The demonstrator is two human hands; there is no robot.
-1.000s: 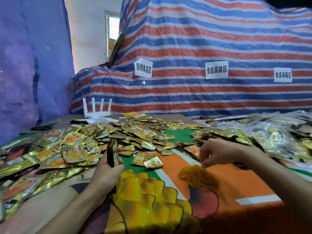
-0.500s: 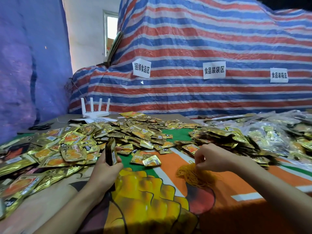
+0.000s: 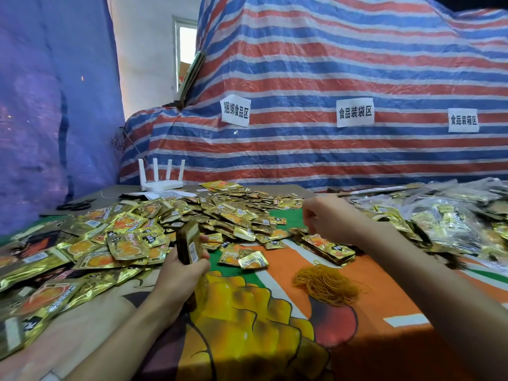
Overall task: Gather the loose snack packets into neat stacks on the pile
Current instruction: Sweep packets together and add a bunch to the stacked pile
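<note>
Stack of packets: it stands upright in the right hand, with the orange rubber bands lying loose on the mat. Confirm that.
Wrong hand. In the head view the stack of packets stands upright in the left hand. The orange rubber bands do lie loose on the mat.

We see snack packets (image 3: pixel 129 246) in glossy, crinkly gold foil; rubber bands (image 3: pixel 325 284) matt; tarp (image 3: pixel 330 64) woven plastic w/ creases; labels (image 3: pixel 355 112) white paper; router (image 3: pixel 162 184) smooth white plastic; table cover (image 3: pixel 261 325) matt print.
</note>
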